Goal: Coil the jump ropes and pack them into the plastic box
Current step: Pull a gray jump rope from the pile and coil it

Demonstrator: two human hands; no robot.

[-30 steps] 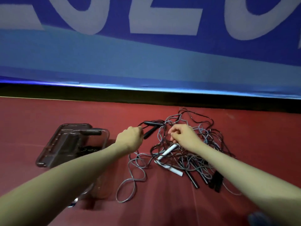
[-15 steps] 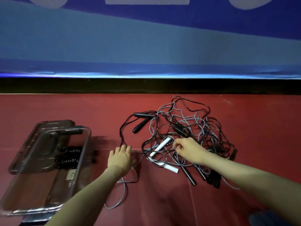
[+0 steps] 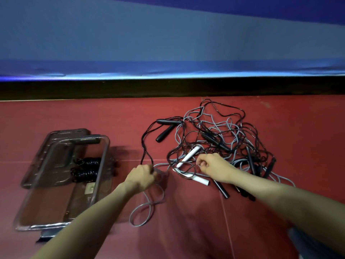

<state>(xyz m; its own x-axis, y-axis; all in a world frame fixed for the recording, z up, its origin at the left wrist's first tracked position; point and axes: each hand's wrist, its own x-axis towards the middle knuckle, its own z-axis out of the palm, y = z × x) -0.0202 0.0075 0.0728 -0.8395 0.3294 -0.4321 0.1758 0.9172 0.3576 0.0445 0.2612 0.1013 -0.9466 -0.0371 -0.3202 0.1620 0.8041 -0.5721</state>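
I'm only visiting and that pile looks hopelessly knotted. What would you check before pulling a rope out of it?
1. Left hand has a hold on a cord: ok, its fingers are curled round the grey rope at the edge of the pile.
2. Right hand has a hold: ok, it pinches a cord beside the white handles.
3. Grey rope free of the tangled pile: not ok, black and grey cords cross all over.
4. Plastic box open and near: ok, with its lid off beside it.
5. Room in the box: ok, only the black coiled ropes lie at its far end.
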